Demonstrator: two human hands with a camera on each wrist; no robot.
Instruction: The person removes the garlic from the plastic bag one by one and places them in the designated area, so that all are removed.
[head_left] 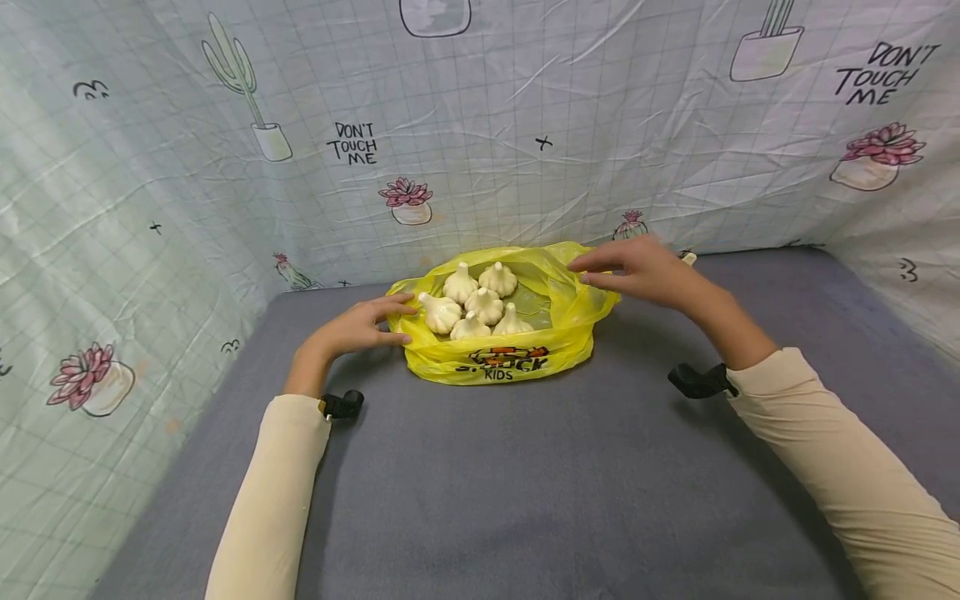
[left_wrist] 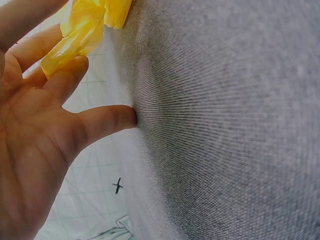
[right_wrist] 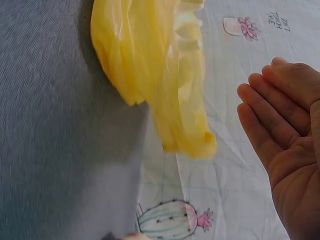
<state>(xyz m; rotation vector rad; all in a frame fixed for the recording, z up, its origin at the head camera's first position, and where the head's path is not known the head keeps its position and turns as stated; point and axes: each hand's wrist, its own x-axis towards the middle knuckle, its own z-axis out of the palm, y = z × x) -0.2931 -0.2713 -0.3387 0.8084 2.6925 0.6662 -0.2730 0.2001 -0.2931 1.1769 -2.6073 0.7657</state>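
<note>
A yellow plastic bag (head_left: 498, 358) with dark printing sits on the table, its mouth spread wide. Several pale garlic bulbs (head_left: 483, 307) lie inside, mostly toward its left part. My left hand (head_left: 352, 327) is at the bag's left edge, fingers loosely spread; in the left wrist view a crumpled flap of the bag (left_wrist: 75, 42) overlaps the fingers (left_wrist: 70, 75) while the thumb points out straight. Over the bag's right rim hovers my right hand (head_left: 645, 271). Its fingers (right_wrist: 272, 107) hold nothing and show apart from the yellow plastic in the right wrist view.
The grey cloth-covered table (head_left: 487, 492) backs onto a hanging sheet (head_left: 480, 117) printed with cacti and words. A small pale tip (head_left: 688, 259) peeks out behind the right hand near the table's back edge. Black wrist devices (head_left: 697, 381) are strapped at both sleeves.
</note>
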